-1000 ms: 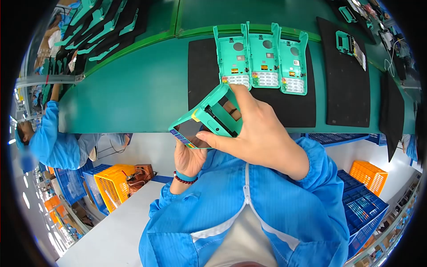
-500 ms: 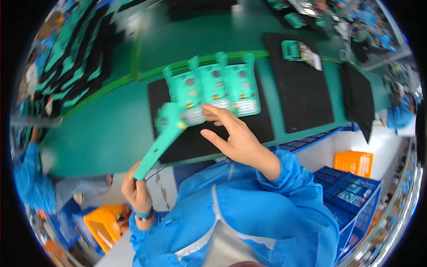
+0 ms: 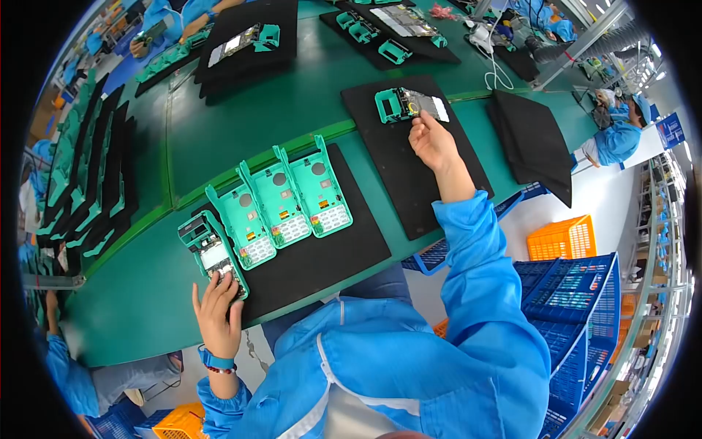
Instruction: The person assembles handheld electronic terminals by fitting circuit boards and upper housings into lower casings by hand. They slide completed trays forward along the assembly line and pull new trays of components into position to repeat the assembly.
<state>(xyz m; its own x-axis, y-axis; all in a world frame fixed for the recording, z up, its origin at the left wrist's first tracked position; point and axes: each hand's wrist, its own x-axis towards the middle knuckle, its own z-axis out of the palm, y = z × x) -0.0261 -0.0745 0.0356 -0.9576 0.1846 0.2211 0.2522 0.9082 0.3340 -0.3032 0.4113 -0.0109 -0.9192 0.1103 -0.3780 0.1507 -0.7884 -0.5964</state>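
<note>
My left hand lies with fingers spread on the lower end of a green plastic housing fitted with a circuit board and a white panel. This housing lies face up at the left edge of the black mat. Beside it, three open green housing shells stand in a row, each with a printed white label area. At the right mat, my right hand has its fingers closed at the near edge of a circuit board assembly with a green frame. The fingertips' exact grip is partly hidden.
Black foam mats overhang the table's right edge. Stacked mats with green parts stand at the left. Blue crates and an orange crate are below right. Co-workers in blue sit around the green table.
The housing in my left hand has come down from a raised tilt to lie face up. My right hand has moved from the shells to the circuit board assembly on the right mat.
</note>
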